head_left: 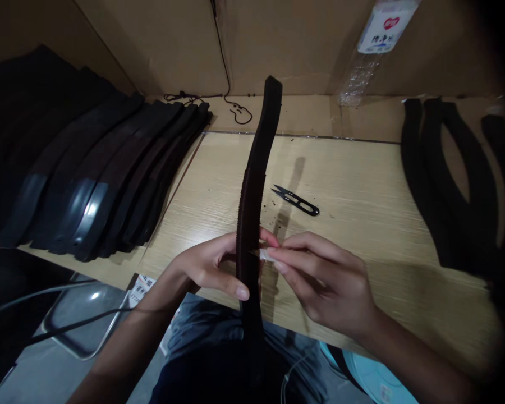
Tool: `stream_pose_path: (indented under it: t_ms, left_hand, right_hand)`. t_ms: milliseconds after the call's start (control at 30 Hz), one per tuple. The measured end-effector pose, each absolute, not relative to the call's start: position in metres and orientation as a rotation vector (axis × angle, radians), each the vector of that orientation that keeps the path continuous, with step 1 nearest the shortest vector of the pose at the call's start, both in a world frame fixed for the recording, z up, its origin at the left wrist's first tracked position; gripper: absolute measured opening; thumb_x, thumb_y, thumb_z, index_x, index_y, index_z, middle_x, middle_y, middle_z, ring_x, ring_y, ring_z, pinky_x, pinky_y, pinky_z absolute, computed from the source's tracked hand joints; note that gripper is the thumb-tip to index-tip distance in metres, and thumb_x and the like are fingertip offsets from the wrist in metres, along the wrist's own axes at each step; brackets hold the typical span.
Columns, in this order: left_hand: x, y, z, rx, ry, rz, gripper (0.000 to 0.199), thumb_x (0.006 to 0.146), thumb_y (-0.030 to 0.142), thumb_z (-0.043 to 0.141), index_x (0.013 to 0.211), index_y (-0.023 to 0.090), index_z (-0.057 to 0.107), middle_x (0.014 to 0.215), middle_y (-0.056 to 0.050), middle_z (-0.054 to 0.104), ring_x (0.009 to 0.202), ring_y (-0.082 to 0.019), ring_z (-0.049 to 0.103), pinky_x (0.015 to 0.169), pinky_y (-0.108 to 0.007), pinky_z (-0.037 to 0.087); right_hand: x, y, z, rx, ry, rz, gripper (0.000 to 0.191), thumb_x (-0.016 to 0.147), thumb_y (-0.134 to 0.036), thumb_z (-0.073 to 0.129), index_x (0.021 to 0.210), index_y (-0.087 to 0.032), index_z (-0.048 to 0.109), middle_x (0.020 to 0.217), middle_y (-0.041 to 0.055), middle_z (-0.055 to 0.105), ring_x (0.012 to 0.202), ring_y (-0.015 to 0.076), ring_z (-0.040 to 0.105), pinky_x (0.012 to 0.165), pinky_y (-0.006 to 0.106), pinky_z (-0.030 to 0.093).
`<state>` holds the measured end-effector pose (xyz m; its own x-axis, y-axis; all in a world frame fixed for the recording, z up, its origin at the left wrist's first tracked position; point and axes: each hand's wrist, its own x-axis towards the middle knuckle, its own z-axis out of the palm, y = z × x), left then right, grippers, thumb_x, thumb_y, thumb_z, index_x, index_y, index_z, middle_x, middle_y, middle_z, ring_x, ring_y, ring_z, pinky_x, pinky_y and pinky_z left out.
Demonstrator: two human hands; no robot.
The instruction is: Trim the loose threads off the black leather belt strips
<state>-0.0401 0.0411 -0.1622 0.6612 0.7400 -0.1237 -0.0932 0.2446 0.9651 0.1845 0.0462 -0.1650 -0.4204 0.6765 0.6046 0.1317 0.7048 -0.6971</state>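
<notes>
A long dark curved strip (252,196) stands roughly upright across the middle of the view, with a row of stitches along its left edge. My left hand (219,266) is wrapped round its lower part, thumb in front and fingers partly hidden behind. On the right side of the strip, my right hand (328,275) pinches a small whitish piece (266,255), whose thin pointed end meets the strip's surface. Black thread snips (297,201) lie on the table (353,185) beyond my right hand, touched by neither hand.
Many dark strips (96,185) are stacked at the left. More strips (450,185) lie at the right. Cord (223,56) hangs against the cardboard wall (294,50) at the back, near a white packet (387,25). A turquoise round object (374,376) is below the table.
</notes>
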Motion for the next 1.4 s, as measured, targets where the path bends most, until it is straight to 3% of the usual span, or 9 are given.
stream_pose_path:
  t_ms: [300,567,733,1133,1400]
  left_hand:
    - [-0.041,0.043,-0.163,1.252,0.692,0.640,0.069,0.061,0.032,0.087,0.122,0.021,0.057,0.102,-0.007,0.067,0.093,-0.023,0.064,0.080,-0.034,0.053]
    - [-0.033,0.039,-0.162,1.187,0.697,0.639,0.062,0.070,0.024,0.083,0.123,0.022,0.051,0.094,-0.002,0.062,0.082,-0.015,0.063,0.070,-0.025,0.050]
    - [-0.029,0.040,-0.166,1.167,0.673,0.649,0.061,0.068,0.020,0.084,0.119,0.023,0.050,0.097,-0.001,0.059,0.081,-0.013,0.061,0.070,-0.024,0.050]
    - [-0.034,0.040,-0.160,1.106,0.679,0.682,0.065,0.066,0.026,0.085,0.121,0.021,0.050,0.084,-0.002,0.065,0.078,-0.019,0.066,0.067,-0.028,0.050]
    - [-0.034,0.039,-0.160,1.138,0.720,0.680,0.064,0.067,0.027,0.084,0.121,0.021,0.050,0.089,-0.003,0.066,0.080,-0.018,0.066,0.068,-0.027,0.050]
  right_hand:
    - [0.183,0.048,-0.167,-0.584,-1.918,0.757,0.027,0.084,-0.002,0.063,0.107,-0.015,0.071,0.096,0.0051,0.067,0.079,0.0105,0.066,0.066,0.023,0.056]
    - [0.176,0.036,-0.178,-0.740,-1.839,0.575,0.040,0.082,0.000,0.066,0.114,-0.023,0.069,0.106,0.0039,0.065,0.082,0.0121,0.067,0.073,0.026,0.060]
    - [0.173,0.032,-0.181,-0.760,-1.849,0.479,0.046,0.081,0.002,0.065,0.119,-0.023,0.067,0.105,0.0065,0.065,0.086,0.0151,0.068,0.074,0.026,0.060]
    - [0.185,0.043,-0.168,-0.697,-1.897,0.494,0.036,0.084,-0.004,0.063,0.116,-0.021,0.068,0.100,0.0047,0.067,0.081,0.0128,0.067,0.066,0.026,0.060]
    - [0.183,0.042,-0.171,-0.697,-1.955,0.476,0.033,0.086,-0.006,0.062,0.114,-0.022,0.067,0.102,0.0040,0.068,0.085,0.0131,0.068,0.068,0.026,0.061]
